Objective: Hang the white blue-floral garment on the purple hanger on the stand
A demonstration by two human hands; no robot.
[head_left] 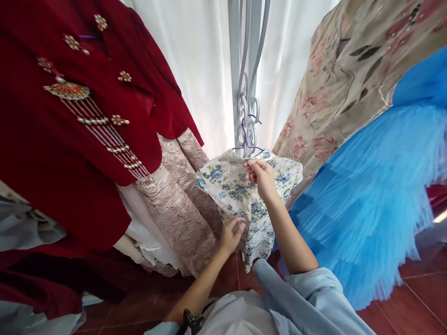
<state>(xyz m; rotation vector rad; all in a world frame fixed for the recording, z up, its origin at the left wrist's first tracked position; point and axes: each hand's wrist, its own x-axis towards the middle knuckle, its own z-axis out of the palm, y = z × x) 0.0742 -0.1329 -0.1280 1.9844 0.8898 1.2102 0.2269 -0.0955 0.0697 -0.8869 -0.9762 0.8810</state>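
A small cream dress with blue flowers hangs on a purple hanger hooked onto a grey metal window grille. My right hand pinches the dress at its neckline, just under the hanger. My left hand rests flat on the lower front of the dress, fingers spread against the fabric.
A dark red jacket with bead and pearl trim hangs at the left over a pink-beige brocade skirt. A beige floral gown and a bright blue tulle skirt hang at the right. White curtains behind, red tile floor below.
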